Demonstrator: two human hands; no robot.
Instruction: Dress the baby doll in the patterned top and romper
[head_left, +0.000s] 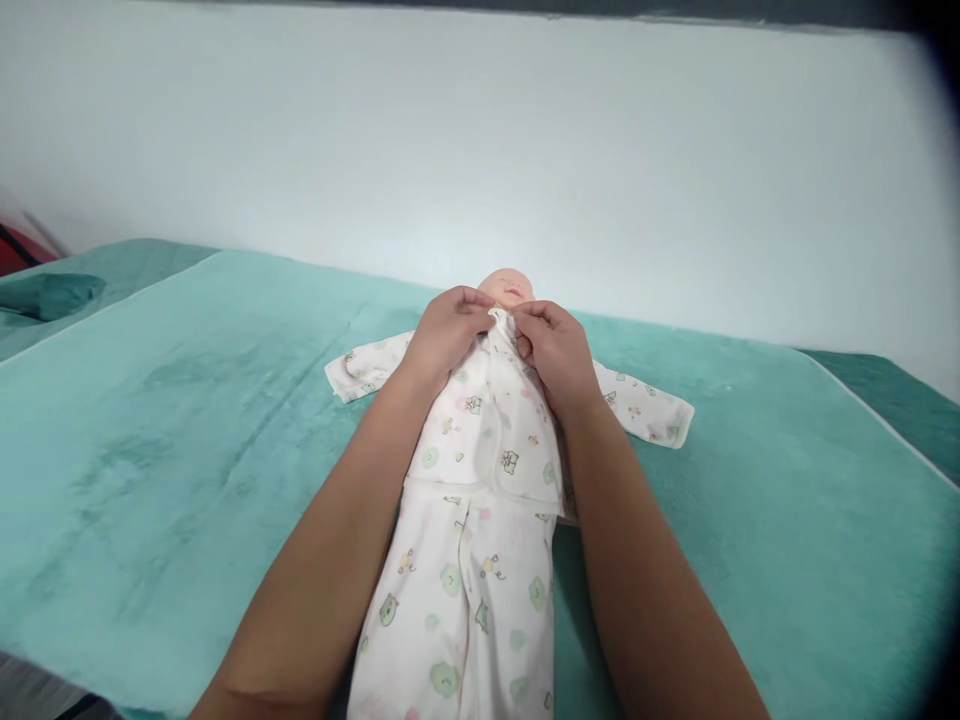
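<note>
A baby doll (507, 283) lies on its back, head toward the wall. It wears a white printed baby top (487, 440) with both sleeves spread out to the sides, and matching trousers (457, 600). At the neckline my left hand (454, 330) pinches the collar from the left. My right hand (553, 345) grips the collar on the other side, its fingers curled. The top's two front edges come together between my hands, just below the doll's chin. My fingertips partly hide the collar, and any fastener there is too small to make out.
A green plush cloth (247, 450) covers the table under the doll. Behind it rises a white wall (480, 150). A dark green bundle (52, 295) lies at the far left, near a red object (22, 250) at the frame's edge.
</note>
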